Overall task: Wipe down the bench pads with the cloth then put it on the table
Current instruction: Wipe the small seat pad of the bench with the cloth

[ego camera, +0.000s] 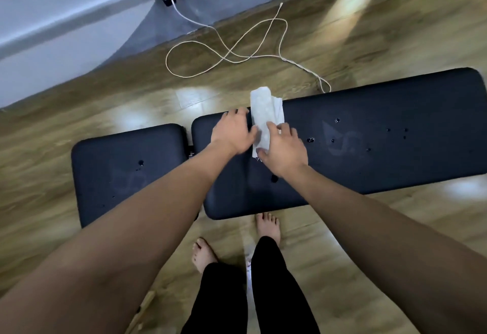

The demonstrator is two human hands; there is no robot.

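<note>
Underfoot, glossy wood-grain floor (342, 43) carries two matte black bench pads: a long rounded one (382, 136) and a short one (126, 170), both dotted with droplets. On the long pad lies a folded white cloth (264, 117), left hand (233, 133) spread flat beside it, right hand (283, 149) pressing its near end.

The room is dim, lit from overhead: pale glare patches sit on the wood floor (195, 96) beyond the bench and at its right end. The black bench pads (382, 133) carry a dull sheen. Motion blur smears the floor, wall and left hand (232, 130). Wide-angle distortion bends the skirting (79, 7) and stretches both forearms.
</note>
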